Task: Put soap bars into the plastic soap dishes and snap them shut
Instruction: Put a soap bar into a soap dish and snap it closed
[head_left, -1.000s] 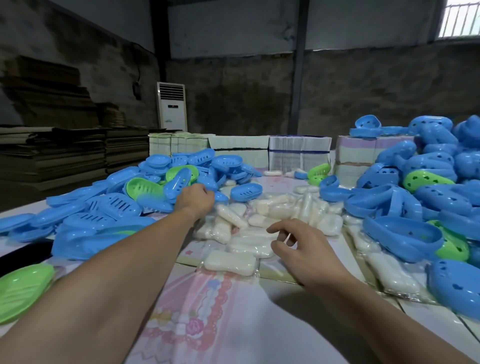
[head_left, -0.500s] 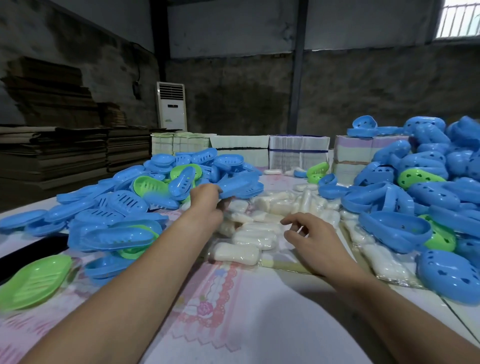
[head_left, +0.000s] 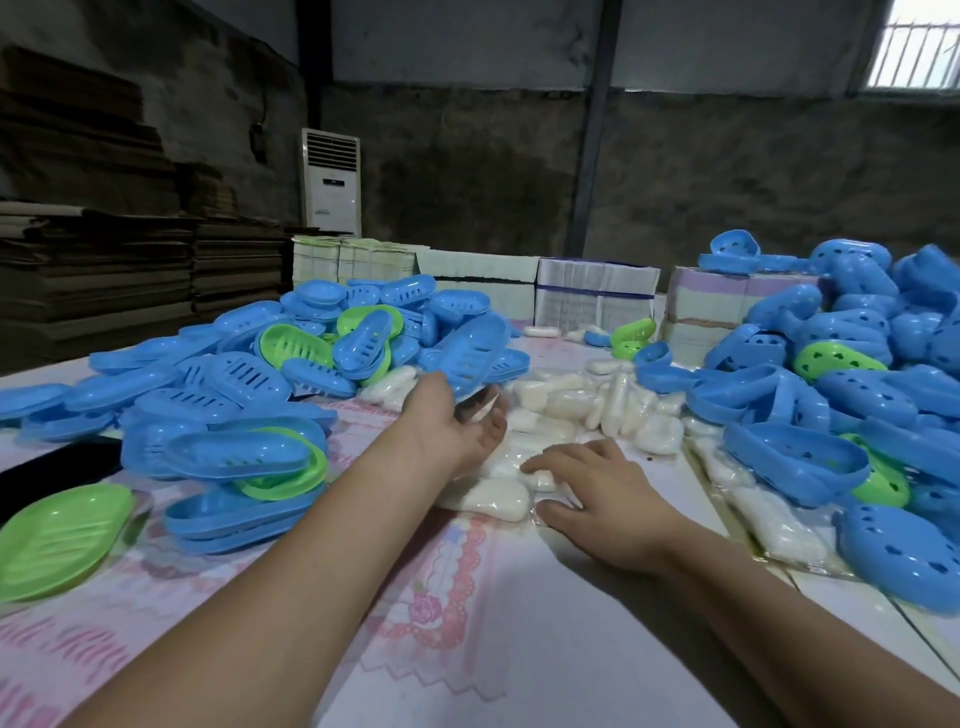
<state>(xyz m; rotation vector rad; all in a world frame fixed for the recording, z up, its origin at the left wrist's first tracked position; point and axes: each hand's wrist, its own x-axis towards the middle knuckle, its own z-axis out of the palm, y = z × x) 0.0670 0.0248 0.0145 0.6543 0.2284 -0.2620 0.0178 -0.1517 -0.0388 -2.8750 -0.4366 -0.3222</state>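
Note:
My left hand (head_left: 451, 423) grips a blue slotted soap dish half (head_left: 480, 358) by its near end, lifted at the edge of the left pile. Below and to the right, my right hand (head_left: 602, 493) lies on the heap of white wrapped soap bars (head_left: 571, 402). Its fingers and thumb close round one small soap bar (head_left: 540, 480). Another wrapped bar (head_left: 491, 498) lies just left of that hand.
A pile of blue and green dish halves (head_left: 234, 395) fills the left of the table, and a green half (head_left: 57, 535) lies at its near edge. A taller pile of perforated blue halves (head_left: 841, 395) covers the right. Stacked boxes (head_left: 592, 293) stand behind.
My left hand has pulled a blue dish half out of the left pile towards me. My right hand has moved down onto the soap bars.

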